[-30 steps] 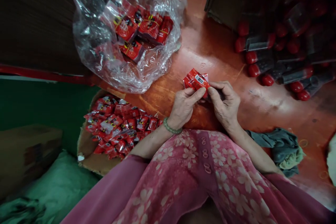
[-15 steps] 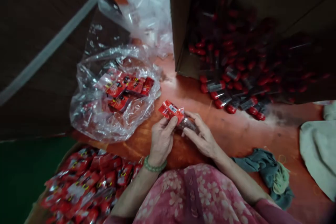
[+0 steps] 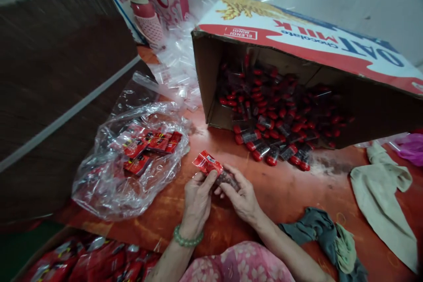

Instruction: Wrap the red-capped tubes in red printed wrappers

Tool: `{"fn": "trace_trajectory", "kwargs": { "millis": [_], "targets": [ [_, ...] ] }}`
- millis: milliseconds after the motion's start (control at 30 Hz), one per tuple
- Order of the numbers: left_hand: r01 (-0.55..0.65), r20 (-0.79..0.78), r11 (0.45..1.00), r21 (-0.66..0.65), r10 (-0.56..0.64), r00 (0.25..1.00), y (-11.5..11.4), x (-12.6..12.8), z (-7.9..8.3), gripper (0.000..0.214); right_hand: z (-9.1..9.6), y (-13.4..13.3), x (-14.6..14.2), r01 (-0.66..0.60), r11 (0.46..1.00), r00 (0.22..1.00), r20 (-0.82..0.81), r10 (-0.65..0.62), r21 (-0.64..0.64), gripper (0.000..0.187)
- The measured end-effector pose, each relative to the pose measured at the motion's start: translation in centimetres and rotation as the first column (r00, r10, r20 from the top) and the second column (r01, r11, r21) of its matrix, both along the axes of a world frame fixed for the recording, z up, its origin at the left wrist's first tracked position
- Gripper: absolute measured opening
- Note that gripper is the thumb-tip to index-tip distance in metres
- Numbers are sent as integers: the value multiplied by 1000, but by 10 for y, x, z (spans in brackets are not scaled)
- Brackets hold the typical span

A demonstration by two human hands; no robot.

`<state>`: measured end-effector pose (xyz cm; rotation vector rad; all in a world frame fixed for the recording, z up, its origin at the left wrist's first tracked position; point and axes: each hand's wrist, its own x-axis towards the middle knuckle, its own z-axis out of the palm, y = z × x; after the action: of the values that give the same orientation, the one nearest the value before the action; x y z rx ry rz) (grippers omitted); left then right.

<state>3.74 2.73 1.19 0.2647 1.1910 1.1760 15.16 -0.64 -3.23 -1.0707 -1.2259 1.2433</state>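
Above the middle of the table, my left hand [image 3: 198,202] pinches a small red printed packet [image 3: 205,161] with a barcode label. My right hand [image 3: 243,197] grips a clear container with dark contents [image 3: 230,179] at the packet's near end. Whether the container sits inside the packet, I cannot tell. A clear plastic bag [image 3: 99,196] lies to the left, with flat red packets [image 3: 137,165] in it. Red-capped clear containers [image 3: 271,155] spill from a cardboard box [image 3: 202,79] lying on its side at the right.
Filled red packets [image 3: 95,264] are piled at the lower left. A dark stack [image 3: 59,79] with a pale strap stands on the left. Clear plastic pieces [image 3: 180,59] and a flask [image 3: 145,15] are behind. Cloths [image 3: 310,224] lie on the right of the table [image 3: 280,198].
My view has tilted up, so the box's printed side and the wall now show. Both hands keep hold of the packet and container, with little change in grip.
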Motion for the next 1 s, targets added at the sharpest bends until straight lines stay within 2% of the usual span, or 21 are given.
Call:
{"fn": "trace_trajectory", "kwargs": {
  "millis": [67, 167, 267, 400, 600, 733, 833, 1000],
  "targets": [
    [30, 11, 999, 23, -30, 999, -1, 0, 0, 57, 2, 1, 1, -15, 999, 998, -64, 11, -52, 42],
    [24, 30, 1000, 15, -24, 999, -3, 2, 0, 58, 6, 2, -1, 47, 998, 997, -53, -49, -29, 37],
    [8, -26, 999, 35, -7, 1000, -4, 5, -2, 58, 10, 3, -3, 106, 989, 988, -97, -116, -101, 37],
    [67, -102, 990, 121, -55, 993, -5, 4, -8, 58, 16, 7, -4, 67, 979, 979, -175, -101, -192, 41],
    [40, 32, 986, 159, -46, 998, -7, -1, -8, 57, 21, 9, -5, 67, 987, 991, -105, -83, -146, 40],
    [16, 106, 985, 171, -35, 994, -6, -6, -8, 51, 21, 7, -4, -18, 986, 996, -91, 3, -166, 49],
    [39, 144, 980, 194, -68, 987, -4, -10, -11, 48, 20, 6, 0, -70, 974, 990, -135, 42, -215, 42],
    [-15, 174, 979, 203, -21, 985, -1, -15, -11, 47, 19, 5, 2, -5, 983, 998, -56, -6, -185, 34]
  ]
}}
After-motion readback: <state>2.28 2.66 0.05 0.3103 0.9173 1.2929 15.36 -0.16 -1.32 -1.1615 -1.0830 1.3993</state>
